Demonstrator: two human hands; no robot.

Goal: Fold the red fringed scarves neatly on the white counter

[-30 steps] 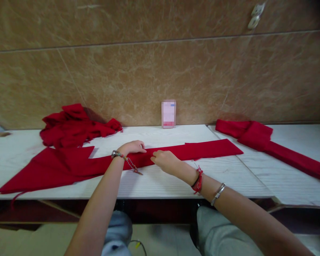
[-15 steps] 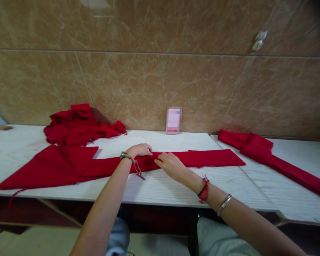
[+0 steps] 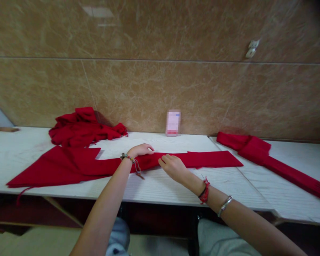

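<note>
A red scarf point(image 3: 210, 159), folded into a long narrow band, lies across the white table in front of me. Its left part spreads wider into a slanted shape, and a thin red strand hangs over the table edge there. My left hand point(image 3: 142, 149) rests at the band's far edge near the middle, fingers bent over the cloth. Just to its right, my right hand point(image 3: 173, 166) has its fingers curled down on the same band. Both hands appear closed on the fabric, though the fingertips are partly hidden.
A crumpled red fringed scarf point(image 3: 80, 129) is heaped at the back left. Another folded red scarf point(image 3: 282, 170) trails toward the right edge. A phone point(image 3: 173, 122) leans against the brown marbled wall point(image 3: 138, 89). The white table point(image 3: 202, 193) has a seam on the right.
My right hand has shifted slightly to the right along the scarf. My left hand has hardly moved on the cloth. The view has tilted up a little.
</note>
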